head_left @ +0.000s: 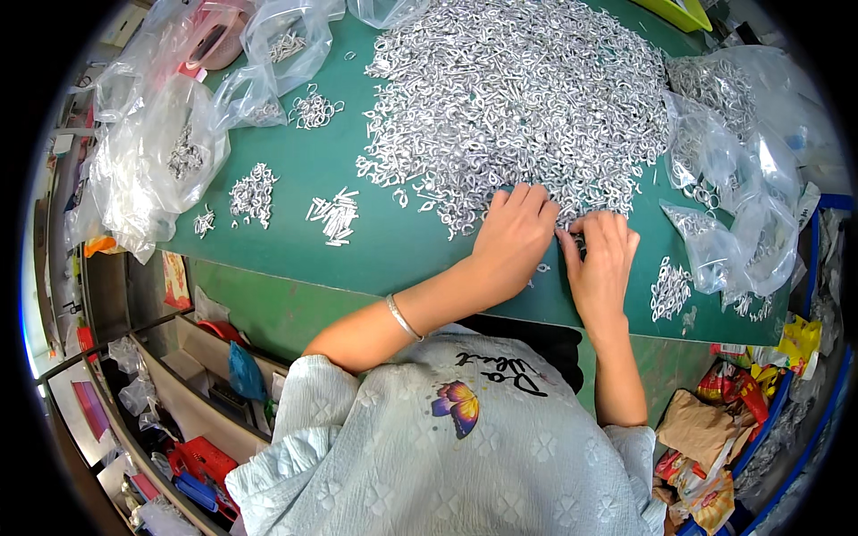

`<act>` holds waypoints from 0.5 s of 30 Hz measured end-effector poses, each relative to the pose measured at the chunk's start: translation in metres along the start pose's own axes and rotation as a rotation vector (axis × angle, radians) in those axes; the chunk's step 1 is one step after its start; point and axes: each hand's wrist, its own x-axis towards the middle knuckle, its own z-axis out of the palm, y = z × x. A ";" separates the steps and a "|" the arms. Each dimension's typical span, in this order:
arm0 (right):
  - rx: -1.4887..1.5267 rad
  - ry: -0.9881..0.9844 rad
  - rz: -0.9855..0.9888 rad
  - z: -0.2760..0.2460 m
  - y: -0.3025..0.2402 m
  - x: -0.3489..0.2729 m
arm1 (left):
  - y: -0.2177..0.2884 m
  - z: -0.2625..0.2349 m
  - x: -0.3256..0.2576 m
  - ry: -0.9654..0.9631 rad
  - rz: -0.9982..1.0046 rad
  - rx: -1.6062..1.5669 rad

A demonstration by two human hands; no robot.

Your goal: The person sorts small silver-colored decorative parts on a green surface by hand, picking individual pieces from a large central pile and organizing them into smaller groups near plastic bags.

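Bench (393, 241): flat green matte top. Heap of metal loops (518, 89): shiny, silvery, bent wire, upper centre. Clear crinkled plastic bags (161, 161), both sides. Left hand (514, 237) flat, fingers spread on heap's near edge; right hand (601, 259) beside it, fingertips pinching loops.

Metal hook heap (514, 89) behind both hands, plastic bags (152, 152) left, small piles (332, 216) between.

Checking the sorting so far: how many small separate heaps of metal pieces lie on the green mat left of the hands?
4: small heap at far left, larger heap, straight pieces nearest the left hand, ring cluster farther up. Bags may hide more.
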 end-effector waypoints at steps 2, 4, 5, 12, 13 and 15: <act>-0.023 0.010 -0.030 -0.003 0.000 0.000 | -0.002 0.002 0.002 -0.025 -0.003 0.033; 0.022 0.017 -0.027 -0.008 0.006 -0.003 | -0.003 0.003 0.001 -0.026 0.002 0.034; 0.052 0.030 -0.016 -0.013 0.007 -0.004 | -0.004 0.002 0.001 -0.027 0.005 0.034; 0.143 0.023 -0.011 -0.026 0.009 -0.010 | -0.001 -0.013 -0.014 0.081 0.014 -0.102; 0.204 -0.032 -0.016 -0.031 0.006 -0.010 | 0.001 -0.015 -0.021 0.053 0.036 -0.135; 0.274 -0.164 -0.092 -0.032 0.005 -0.012 | 0.006 -0.017 -0.036 -0.030 0.061 -0.190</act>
